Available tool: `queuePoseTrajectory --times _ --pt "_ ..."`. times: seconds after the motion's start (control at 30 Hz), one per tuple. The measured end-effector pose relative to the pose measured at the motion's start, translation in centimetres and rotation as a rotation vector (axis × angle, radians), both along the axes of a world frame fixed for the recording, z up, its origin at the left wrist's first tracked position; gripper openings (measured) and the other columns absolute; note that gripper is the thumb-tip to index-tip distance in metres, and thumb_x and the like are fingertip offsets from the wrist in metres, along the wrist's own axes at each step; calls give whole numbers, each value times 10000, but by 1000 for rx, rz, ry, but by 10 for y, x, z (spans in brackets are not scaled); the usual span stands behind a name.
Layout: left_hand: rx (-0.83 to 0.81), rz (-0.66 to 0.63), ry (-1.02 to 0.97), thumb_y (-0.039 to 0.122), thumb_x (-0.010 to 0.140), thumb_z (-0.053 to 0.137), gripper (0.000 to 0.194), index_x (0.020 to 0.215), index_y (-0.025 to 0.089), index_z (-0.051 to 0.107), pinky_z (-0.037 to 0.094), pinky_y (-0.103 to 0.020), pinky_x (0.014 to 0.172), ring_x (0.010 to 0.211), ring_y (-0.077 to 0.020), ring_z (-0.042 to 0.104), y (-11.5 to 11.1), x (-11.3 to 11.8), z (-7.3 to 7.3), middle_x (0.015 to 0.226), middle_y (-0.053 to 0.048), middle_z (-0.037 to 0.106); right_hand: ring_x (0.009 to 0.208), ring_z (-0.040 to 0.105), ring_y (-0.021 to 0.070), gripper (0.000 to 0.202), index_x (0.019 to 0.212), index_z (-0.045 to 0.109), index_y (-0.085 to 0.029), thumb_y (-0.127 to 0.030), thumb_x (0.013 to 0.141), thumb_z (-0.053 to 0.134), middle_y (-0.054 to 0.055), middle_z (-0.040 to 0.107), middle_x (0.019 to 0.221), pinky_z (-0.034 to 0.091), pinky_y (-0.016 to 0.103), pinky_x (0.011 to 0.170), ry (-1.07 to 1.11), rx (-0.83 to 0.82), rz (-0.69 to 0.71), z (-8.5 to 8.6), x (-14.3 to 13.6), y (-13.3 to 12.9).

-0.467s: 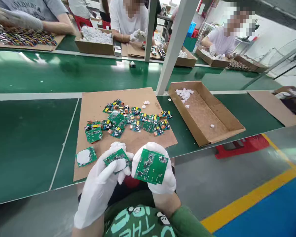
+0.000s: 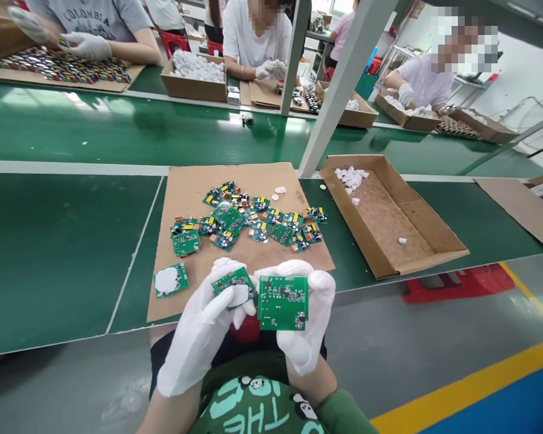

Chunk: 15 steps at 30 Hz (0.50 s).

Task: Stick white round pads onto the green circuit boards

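White gloves cover both of my hands. My left hand (image 2: 208, 325) is closed on a green circuit board (image 2: 233, 284), with the thumb across its lower part. Beside it, my right hand (image 2: 310, 313) grips another green circuit board (image 2: 283, 303), its soldered face toward me; a second board edge shows behind it. Beyond my hands, several circuit boards (image 2: 226, 216) with yellow and blue parts lie in a loose cluster on a cardboard sheet (image 2: 248, 256). At the sheet's left edge lies a board with a white round patch (image 2: 166, 280).
An open cardboard box (image 2: 396, 211) holding some small white pieces (image 2: 352, 178) stands at the right. A slanted grey post (image 2: 339, 96) rises behind the sheet. Across the green conveyor (image 2: 131, 132), gloved co-workers sit by boxes of white pieces (image 2: 194, 78).
My right hand has turned its board more upright, and its fingers have moved to the board's right side. My left hand keeps its board. The view has shifted slightly left.
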<state>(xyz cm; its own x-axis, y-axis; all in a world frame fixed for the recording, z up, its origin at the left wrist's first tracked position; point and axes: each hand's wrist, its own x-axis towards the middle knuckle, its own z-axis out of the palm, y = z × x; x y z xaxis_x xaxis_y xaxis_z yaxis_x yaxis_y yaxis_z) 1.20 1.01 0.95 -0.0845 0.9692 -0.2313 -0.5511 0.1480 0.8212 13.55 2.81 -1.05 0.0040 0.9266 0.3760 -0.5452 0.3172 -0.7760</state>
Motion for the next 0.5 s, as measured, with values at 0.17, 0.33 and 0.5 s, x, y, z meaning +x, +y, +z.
queuePoseTrajectory --times 0.17,0.33,0.5 --pt "19 -20 -14 287 887 735 183 1058 222 737 505 -240 617 544 -109 564 -3 -2 -2 713 4 672 1129 683 238 487 1234 516 -373 -292 835 782 31 586 1212 645 479 917 121 165 11 13 -4 2" --pt "-16 8 -33 281 919 697 271 1188 244 707 481 -233 577 600 -124 588 -6 -5 -8 784 -17 702 1098 710 227 471 1218 532 -361 -336 832 801 25 610 1183 648 421 919 118 186 -23 16 -9 3" --pt "-29 50 -65 295 887 727 306 1189 250 710 486 -243 575 647 -153 630 -8 -6 -8 810 -27 717 1071 708 234 485 1220 503 -374 -358 829 790 26 600 1176 654 441 880 74 166 -47 12 -9 0"
